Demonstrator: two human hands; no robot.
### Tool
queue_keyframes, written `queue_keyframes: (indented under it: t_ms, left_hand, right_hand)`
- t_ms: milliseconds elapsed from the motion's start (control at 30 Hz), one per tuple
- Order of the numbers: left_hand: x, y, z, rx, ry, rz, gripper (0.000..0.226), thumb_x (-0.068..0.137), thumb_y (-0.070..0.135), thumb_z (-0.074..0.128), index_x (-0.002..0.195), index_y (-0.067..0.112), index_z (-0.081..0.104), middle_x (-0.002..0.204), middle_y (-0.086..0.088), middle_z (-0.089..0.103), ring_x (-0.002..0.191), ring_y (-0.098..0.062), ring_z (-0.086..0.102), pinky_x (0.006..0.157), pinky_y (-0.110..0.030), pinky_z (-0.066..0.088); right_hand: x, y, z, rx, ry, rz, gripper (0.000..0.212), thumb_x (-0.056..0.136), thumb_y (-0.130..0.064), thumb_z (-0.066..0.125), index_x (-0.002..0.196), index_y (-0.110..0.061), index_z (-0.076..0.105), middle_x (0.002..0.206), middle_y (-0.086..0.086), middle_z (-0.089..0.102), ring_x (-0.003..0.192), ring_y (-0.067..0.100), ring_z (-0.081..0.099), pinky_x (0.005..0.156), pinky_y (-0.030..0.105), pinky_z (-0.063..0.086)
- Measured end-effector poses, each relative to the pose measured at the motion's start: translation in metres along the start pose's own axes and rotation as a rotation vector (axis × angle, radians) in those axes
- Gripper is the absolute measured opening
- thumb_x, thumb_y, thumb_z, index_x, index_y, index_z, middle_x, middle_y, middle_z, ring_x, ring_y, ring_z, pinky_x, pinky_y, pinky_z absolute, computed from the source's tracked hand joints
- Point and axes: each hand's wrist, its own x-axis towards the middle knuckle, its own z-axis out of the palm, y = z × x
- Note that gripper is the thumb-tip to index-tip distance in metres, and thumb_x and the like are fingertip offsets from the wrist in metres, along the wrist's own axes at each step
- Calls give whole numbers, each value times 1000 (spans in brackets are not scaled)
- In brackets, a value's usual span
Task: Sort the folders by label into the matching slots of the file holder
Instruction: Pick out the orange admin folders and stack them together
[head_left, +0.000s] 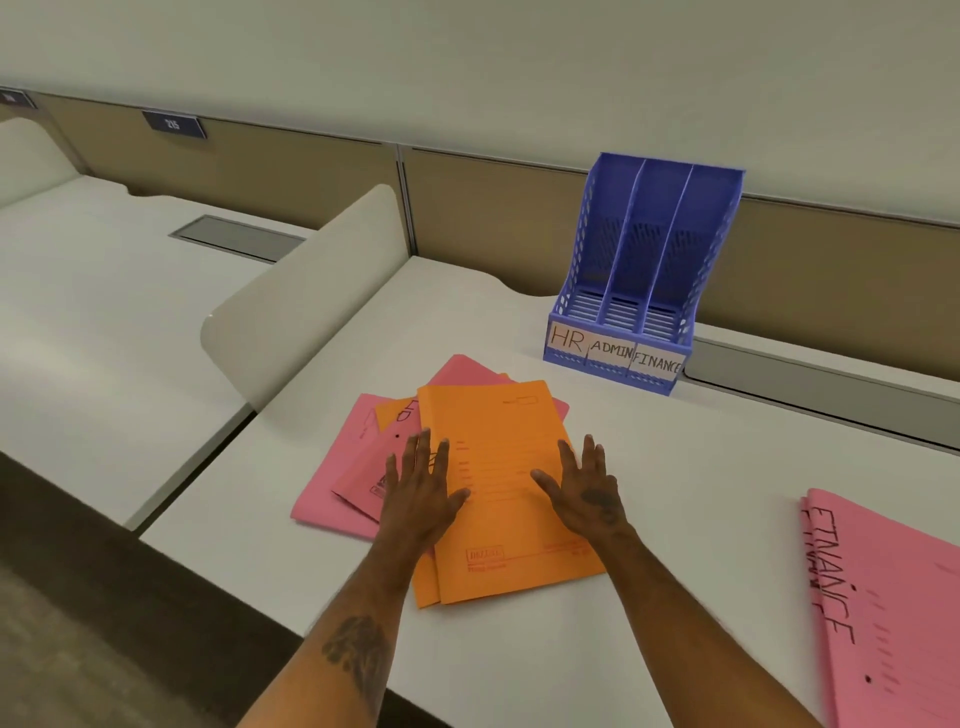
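A loose pile of orange and pink folders lies in the middle of the white desk. The top orange folder (498, 452) shows printed lines and no handwritten label. My left hand (418, 486) rests flat on the pile's left side, fingers spread. My right hand (587, 488) lies flat on the orange folder's right edge, fingers apart. Pink folders (332, 488) stick out to the left beneath. Behind stands a blue file holder (644, 270) with three vacant slots labelled HR, ADMIN and FINANCE. Two pink folders marked FINANCE (883, 597) lie at the right edge.
A low white divider (306, 291) separates this desk from the neighbouring desk on the left. Tan partition panels (493, 208) run along the back behind the file holder. The desk's front edge (218, 571) drops to dark floor at lower left.
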Motion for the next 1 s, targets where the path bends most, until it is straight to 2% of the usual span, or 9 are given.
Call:
queue_keyframes:
  t_ms: [100, 233, 300, 467, 633, 733, 833, 933, 1000]
  left_hand:
    - [3, -5, 5, -65, -33, -43, 84, 95, 66, 31, 158, 18, 3, 165, -12, -1, 150, -32, 5, 118, -54, 16]
    - [7, -6, 7, -221, 2, -156, 83, 94, 63, 41, 154, 11, 17, 151, -16, 30, 133, -33, 33, 105, -50, 38]
    - [10, -5, 8, -361, -16, -215, 82, 93, 60, 48, 151, 9, 20, 143, -18, 36, 128, -34, 38, 102, -49, 41]
    - [26, 2, 4, -615, -136, -305, 84, 93, 50, 57, 152, 5, 18, 147, -21, 31, 135, -39, 35, 105, -50, 39]
    - [39, -3, -4, -1032, -113, -326, 57, 90, 29, 68, 138, 12, 43, 134, -13, 53, 120, -31, 55, 98, -49, 49]
    - [39, -4, -13, -1330, -142, -315, 48, 93, 18, 66, 134, 14, 42, 124, -6, 62, 109, -27, 64, 88, -47, 57]
    - [42, -4, -28, -1441, -134, -235, 21, 93, 15, 65, 110, 23, 56, 105, 3, 69, 91, -15, 72, 69, -35, 61]
    - [46, -6, -50, -1510, -229, -183, 27, 96, 19, 63, 122, 16, 56, 111, -6, 71, 97, -25, 72, 83, -50, 59]
    - [49, -10, -63, -1522, -265, -148, 30, 97, 20, 60, 126, 12, 54, 114, -11, 71, 100, -30, 71, 86, -56, 57]
  right_hand:
    - [4, -5, 9, 21, -58, 13, 84, 91, -73, 24, 157, -25, 2, 164, 11, -11, 151, 30, -8, 118, 56, 12]
    - [4, -10, 16, 28, -96, 52, 83, 92, -73, 23, 157, -25, 3, 164, 13, -8, 151, 31, -4, 119, 54, 11]
    - [2, -13, 20, 28, -98, 71, 82, 93, -72, 22, 157, -24, 4, 164, 15, -5, 151, 31, -1, 120, 53, 11]
    - [-3, -22, 21, 61, -90, 115, 81, 93, -71, 23, 157, -23, 7, 164, 16, -2, 151, 32, 1, 121, 49, 12]
    - [-9, -30, 22, 139, -89, 177, 79, 94, -71, 24, 156, -23, 12, 164, 15, 1, 150, 32, 4, 119, 50, 14]
    - [-13, -32, 20, 235, -106, 219, 80, 93, -71, 26, 156, -24, 11, 164, 14, 1, 150, 32, 5, 120, 52, 16]
    - [-18, -34, 11, 414, -90, 268, 84, 91, -73, 31, 157, -26, 6, 164, 11, 3, 150, 31, 8, 119, 52, 18]
    - [-22, -33, -7, 630, 43, 295, 88, 89, -69, 44, 155, -21, 12, 160, 11, 25, 143, 35, 32, 113, 53, 32]
    - [-26, -27, -22, 818, 75, 355, 92, 85, -66, 55, 155, -23, 14, 157, 10, 32, 138, 36, 40, 108, 53, 38]
